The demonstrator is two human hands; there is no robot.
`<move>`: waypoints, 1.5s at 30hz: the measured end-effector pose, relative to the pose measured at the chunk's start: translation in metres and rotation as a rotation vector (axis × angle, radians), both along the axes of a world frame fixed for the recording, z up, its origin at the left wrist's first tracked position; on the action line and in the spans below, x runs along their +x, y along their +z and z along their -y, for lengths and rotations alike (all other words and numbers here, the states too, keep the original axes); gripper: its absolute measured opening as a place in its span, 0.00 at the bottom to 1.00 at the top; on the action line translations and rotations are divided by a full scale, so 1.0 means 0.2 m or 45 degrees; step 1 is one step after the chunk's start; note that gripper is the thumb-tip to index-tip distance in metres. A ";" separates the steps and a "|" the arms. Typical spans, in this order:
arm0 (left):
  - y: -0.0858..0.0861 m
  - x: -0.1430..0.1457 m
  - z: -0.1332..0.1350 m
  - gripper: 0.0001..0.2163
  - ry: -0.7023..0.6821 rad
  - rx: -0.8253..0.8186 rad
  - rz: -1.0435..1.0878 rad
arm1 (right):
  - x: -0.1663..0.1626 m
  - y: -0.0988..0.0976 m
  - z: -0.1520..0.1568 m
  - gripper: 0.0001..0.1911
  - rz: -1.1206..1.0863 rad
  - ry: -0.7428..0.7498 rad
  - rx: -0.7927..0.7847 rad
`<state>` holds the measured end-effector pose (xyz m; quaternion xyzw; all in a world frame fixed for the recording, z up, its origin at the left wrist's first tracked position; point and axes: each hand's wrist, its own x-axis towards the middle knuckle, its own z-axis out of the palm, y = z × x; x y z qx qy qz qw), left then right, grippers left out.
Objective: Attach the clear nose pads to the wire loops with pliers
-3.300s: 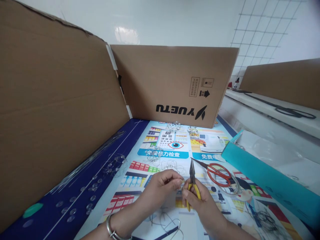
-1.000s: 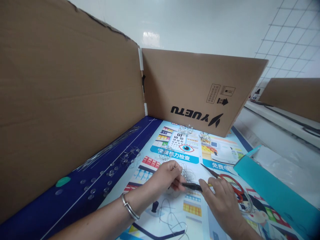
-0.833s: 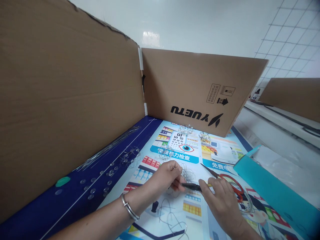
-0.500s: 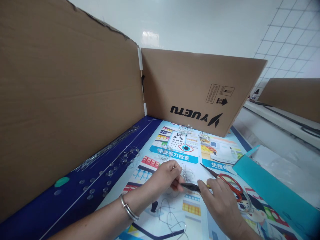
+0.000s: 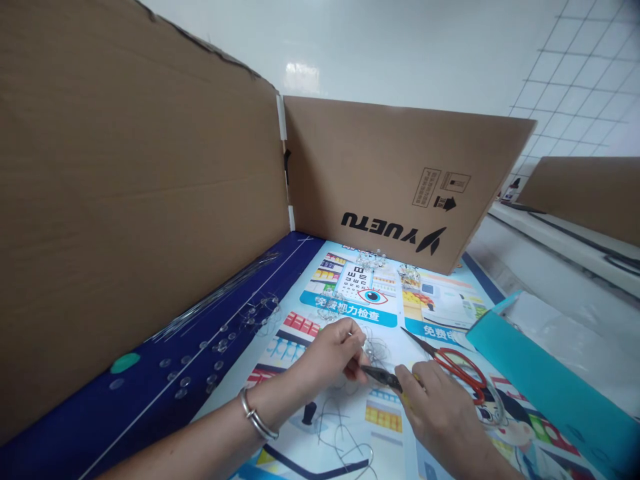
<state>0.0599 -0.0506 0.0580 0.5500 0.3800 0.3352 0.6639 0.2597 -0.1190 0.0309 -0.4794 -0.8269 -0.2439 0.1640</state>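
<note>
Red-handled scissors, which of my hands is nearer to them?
Right. Your right hand, holding pliers, is just this side of the scissors; your left hand is farther off, to their left.

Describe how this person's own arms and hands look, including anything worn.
The left hand and right hand are ungloved, and both forearms are bare, with no sleeves in view. A shiny, silver-coloured bangle circles the left wrist; nothing worn shows on the right.
</note>
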 end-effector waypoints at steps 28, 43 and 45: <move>-0.03 -0.02 -0.01 0.07 -0.155 0.228 0.037 | -0.03 0.18 0.05 0.10 -0.398 -0.220 -1.042; -0.01 -0.04 -0.04 0.09 -0.154 0.247 0.004 | 0.02 0.10 0.02 0.11 -0.319 -0.198 -0.806; -0.02 -0.05 -0.06 0.10 -0.179 0.241 -0.028 | 0.04 0.07 0.01 0.11 -0.272 -0.194 -0.724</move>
